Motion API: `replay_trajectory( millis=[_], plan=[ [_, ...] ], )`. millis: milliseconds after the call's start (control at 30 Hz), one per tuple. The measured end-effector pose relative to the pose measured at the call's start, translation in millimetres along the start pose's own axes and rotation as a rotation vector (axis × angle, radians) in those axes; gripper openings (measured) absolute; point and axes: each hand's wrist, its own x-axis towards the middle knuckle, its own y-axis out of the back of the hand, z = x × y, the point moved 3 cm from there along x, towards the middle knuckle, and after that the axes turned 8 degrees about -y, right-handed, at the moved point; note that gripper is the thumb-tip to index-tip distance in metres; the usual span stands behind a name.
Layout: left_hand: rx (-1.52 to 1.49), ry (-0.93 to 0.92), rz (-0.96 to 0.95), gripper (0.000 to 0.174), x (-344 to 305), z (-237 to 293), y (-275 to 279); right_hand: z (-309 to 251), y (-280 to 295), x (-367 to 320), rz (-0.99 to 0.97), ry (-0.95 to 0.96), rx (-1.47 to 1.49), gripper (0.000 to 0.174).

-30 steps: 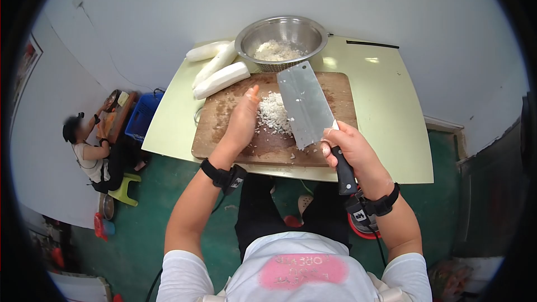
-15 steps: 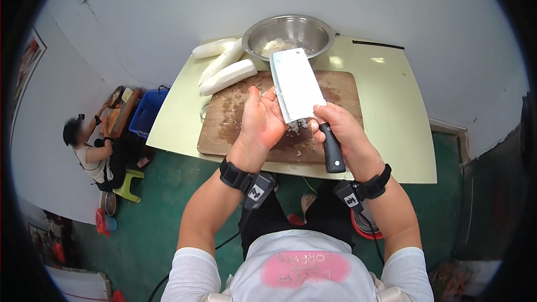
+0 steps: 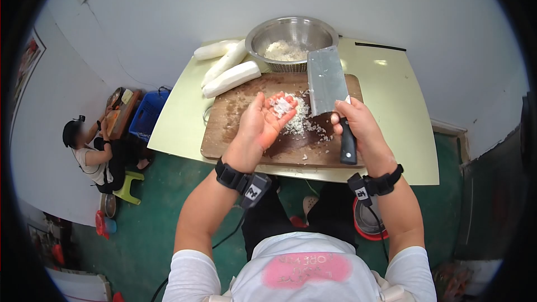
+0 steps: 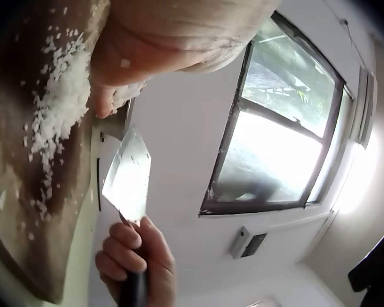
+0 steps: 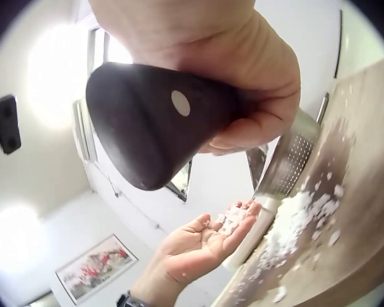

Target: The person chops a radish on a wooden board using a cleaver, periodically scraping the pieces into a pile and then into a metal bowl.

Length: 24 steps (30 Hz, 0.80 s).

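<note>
My right hand (image 3: 361, 128) grips the black handle of a cleaver (image 3: 327, 81), its broad blade raised over the right part of the wooden cutting board (image 3: 229, 117). Palm up and slightly cupped, my left hand (image 3: 260, 126) carries a small heap of finely chopped white bits (image 5: 232, 219) on its palm and fingers. It is held above the board, left of the blade. Beneath and beside it lies a loose pile of the same chopped bits (image 4: 63, 96). Some specks cling to the blade in the left wrist view.
Behind the board stands a perforated metal basin (image 3: 324, 39) with chopped white stuff inside. Several peeled white radishes (image 3: 232, 79) lie at the table's (image 3: 391, 134) back left. A black strip (image 3: 380, 46) lies at the back right. Another person (image 3: 92, 151) sits at far left.
My left hand has come up beside the blade, turned palm up, and now carries chopped bits. The cleaver passed left over that hand, then moved back right, away from it.
</note>
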Motion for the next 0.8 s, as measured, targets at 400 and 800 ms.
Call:
replay_trajectory(
  millis=[400,800],
  plan=[
    [0.731,-0.268,-0.093,0.04,25.1,13.6,20.7,-9.2,9.0,-26.6,0.107,0.047,-0.76,0.023],
    [2.135,-0.988,-0.344,0.018,32.4,-5.7,-0.4,-3.6,1.0,-40.9,0.078,0.033,-0.768,0.024]
  ],
)
